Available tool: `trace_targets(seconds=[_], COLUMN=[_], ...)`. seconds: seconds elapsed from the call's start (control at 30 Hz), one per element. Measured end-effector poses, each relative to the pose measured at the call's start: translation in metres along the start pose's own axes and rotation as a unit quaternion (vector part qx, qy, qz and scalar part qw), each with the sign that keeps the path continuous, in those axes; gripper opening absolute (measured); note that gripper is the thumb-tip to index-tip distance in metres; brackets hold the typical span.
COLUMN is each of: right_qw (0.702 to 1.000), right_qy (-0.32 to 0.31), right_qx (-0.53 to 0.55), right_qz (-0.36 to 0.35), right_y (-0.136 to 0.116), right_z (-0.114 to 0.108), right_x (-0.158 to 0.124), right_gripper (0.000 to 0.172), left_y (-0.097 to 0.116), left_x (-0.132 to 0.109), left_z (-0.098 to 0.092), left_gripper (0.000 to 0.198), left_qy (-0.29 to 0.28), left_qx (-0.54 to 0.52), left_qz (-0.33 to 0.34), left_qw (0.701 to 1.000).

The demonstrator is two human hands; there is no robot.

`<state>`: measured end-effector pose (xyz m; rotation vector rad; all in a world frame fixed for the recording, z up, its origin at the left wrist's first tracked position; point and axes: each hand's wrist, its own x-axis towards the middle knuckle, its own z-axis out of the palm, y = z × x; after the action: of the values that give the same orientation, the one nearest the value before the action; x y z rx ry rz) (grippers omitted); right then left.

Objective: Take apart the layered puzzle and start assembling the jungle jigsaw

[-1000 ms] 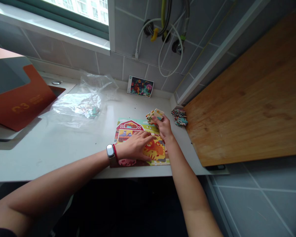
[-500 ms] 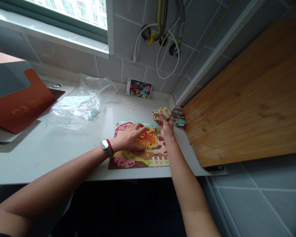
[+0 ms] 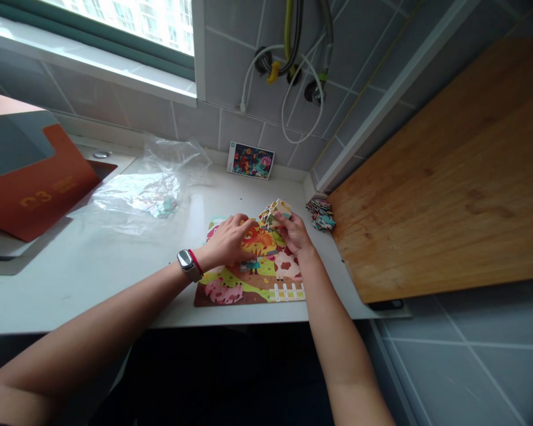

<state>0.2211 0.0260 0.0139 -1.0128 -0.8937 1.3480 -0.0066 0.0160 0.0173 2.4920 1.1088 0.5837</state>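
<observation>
white counter (image 3: 115, 266) below; left fingers (image 3: 245, 227) grip a lion picture (image 3: 263, 240), right fingers (image 3: 285, 220) pinch stacked puzzle pieces (image 3: 272, 211).

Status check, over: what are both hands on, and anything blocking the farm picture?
Left hand across lion picture, grip unclear. Right hand holding stack of pieces. Lion picture and left hand partly cover farm picture.

Under the left hand (image 3: 230, 241), the flat rectangular farm-picture board (image 3: 253, 291) shows brown, green and a spotted pink pig (image 3: 223, 291); to that hand's right, the flat lion-patterned card (image 3: 264, 241) is orange and yellow.
</observation>
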Motion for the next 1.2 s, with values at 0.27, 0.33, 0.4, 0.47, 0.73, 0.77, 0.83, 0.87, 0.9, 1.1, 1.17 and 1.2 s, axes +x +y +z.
trace_targets(seconds=[0.27, 0.33, 0.4, 0.47, 0.73, 0.77, 0.83, 0.87, 0.9, 1.1, 1.17, 1.2], right_qw=[1.0, 0.999, 0.999, 0.998, 0.993, 0.993, 0.993, 0.993, 0.993, 0.997, 0.998, 0.999], right_qy=[-0.014, -0.019, -0.036, -0.065, -0.11, -0.111, -0.111, -0.109, -0.106, -0.066, -0.052, -0.043], right_qx=[-0.003, 0.001, -0.003, -0.014, -0.045, -0.045, -0.045, -0.046, -0.047, -0.037, -0.031, -0.027], right_qz=[-0.02, -0.03, -0.022, 0.0, 0.018, 0.017, 0.017, 0.016, 0.014, 0.003, -0.002, -0.008], right_y=[-0.004, -0.006, -0.007, -0.006, 0.001, 0.001, 0.001, 0.001, 0.001, 0.001, 0.001, 0.001], right_z=[0.003, 0.006, 0.009, 0.012, 0.018, 0.018, 0.017, 0.017, 0.017, 0.016, 0.015, 0.014], right_x=[-0.002, -0.004, -0.008, -0.011, -0.013, -0.013, -0.013, -0.013, -0.013, -0.011, -0.009, -0.008], right_gripper=[0.045, 0.044, 0.045, 0.047, 0.044, 0.045, 0.046, 0.047, 0.047, 0.047, 0.046, 0.046], left_y=[-0.003, -0.005, -0.009, -0.012, -0.014, -0.012, -0.01, -0.009, -0.008, -0.013, -0.017, -0.019], left_x=[0.001, 0.003, 0.006, 0.01, 0.018, 0.018, 0.018, 0.018, 0.017, 0.02, 0.02, 0.02], left_z=[-0.001, 0.0, 0.002, 0.003, -0.001, -0.003, -0.005, -0.006, -0.006, -0.007, -0.008, -0.009], left_gripper=[0.067, 0.05, 0.034, 0.029, 0.036, 0.04, 0.047, 0.05, 0.052, 0.049, 0.045, 0.045], left_qy=[0.009, 0.036, 0.076, 0.114, 0.126, 0.125, 0.128, 0.129, 0.13, 0.155, 0.167, 0.162], left_qx=[-0.046, -0.089, -0.144, -0.211, -0.445, -0.466, -0.496, -0.504, -0.509, -0.447, -0.363, -0.325], left_qz=[-0.014, -0.022, -0.041, -0.071, -0.178, -0.187, -0.203, -0.209, -0.213, -0.165, -0.135, -0.127], left_qw=[0.999, 0.995, 0.986, 0.968, 0.869, 0.856, 0.835, 0.828, 0.824, 0.866, 0.907, 0.923])
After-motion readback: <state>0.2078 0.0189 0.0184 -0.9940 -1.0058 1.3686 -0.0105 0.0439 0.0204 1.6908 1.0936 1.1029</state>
